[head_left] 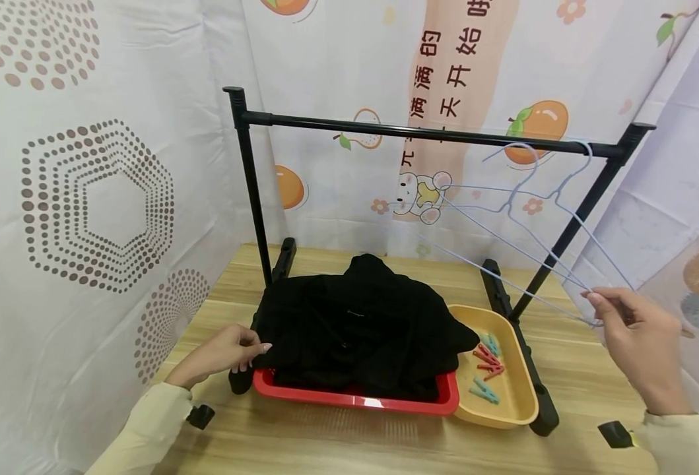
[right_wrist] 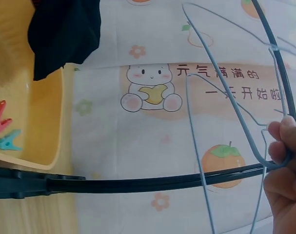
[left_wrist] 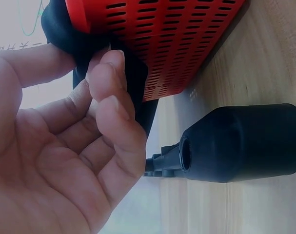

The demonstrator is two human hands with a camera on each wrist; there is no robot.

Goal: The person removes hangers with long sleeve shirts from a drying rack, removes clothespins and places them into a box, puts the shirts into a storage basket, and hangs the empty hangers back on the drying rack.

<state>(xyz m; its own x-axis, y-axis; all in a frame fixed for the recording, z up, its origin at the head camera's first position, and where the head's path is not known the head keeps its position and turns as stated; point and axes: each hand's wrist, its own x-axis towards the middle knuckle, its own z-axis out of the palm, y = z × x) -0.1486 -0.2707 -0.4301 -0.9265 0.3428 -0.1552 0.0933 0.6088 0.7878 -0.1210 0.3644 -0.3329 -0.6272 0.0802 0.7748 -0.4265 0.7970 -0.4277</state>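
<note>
A black garment [head_left: 361,330] with a small pale mark lies heaped in a red basket [head_left: 349,399] and hangs over its edges. My left hand [head_left: 236,349] pinches a bit of the black cloth at the basket's left side; the left wrist view shows thumb and fingertips meeting on it. Off to the right, my right hand [head_left: 640,336] grips a pale blue wire hanger [head_left: 510,203] by one lower corner. Its hook appears in front of the rail; whether it touches cannot be told. Behind it, a second blue hanger [head_left: 556,194] hangs from the rail.
A black rack [head_left: 385,130] spans the wooden table [head_left: 599,396], with feet on both sides. Right of the basket, partly under the garment, stands a yellow tray [head_left: 524,412] holding red clothespins [head_left: 489,361] and teal clothespins [head_left: 484,390]. Printed curtains [head_left: 337,59] enclose the table.
</note>
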